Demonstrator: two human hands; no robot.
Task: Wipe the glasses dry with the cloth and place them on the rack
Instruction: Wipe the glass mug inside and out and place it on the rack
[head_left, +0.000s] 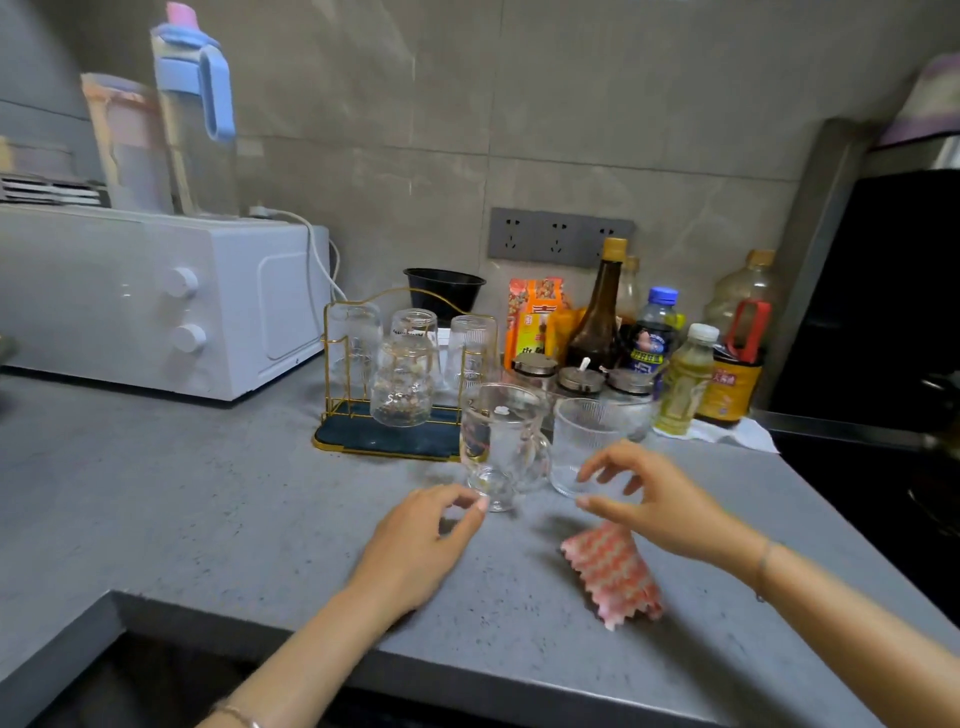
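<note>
A clear glass mug with a handle (501, 441) stands upright on the grey counter, and a shorter ribbed glass (582, 441) stands just right of it. My left hand (421, 545) hovers by the mug's base, fingers loosely curled, fingertips near the glass but holding nothing. My right hand (654, 499) is spread in front of the ribbed glass, empty. A pink-and-white patterned cloth (613, 577) lies on the counter below my right hand. The gold wire rack (332, 364) with a dark tray stands behind, carrying several glasses upside down.
A white microwave (156, 296) with bottles on top stands at the left. Sauce bottles, drink bottles and lidded jars (639, 353) crowd the back right. A black hob (883, 467) lies to the right. The counter's front edge (467, 670) runs close to my arms.
</note>
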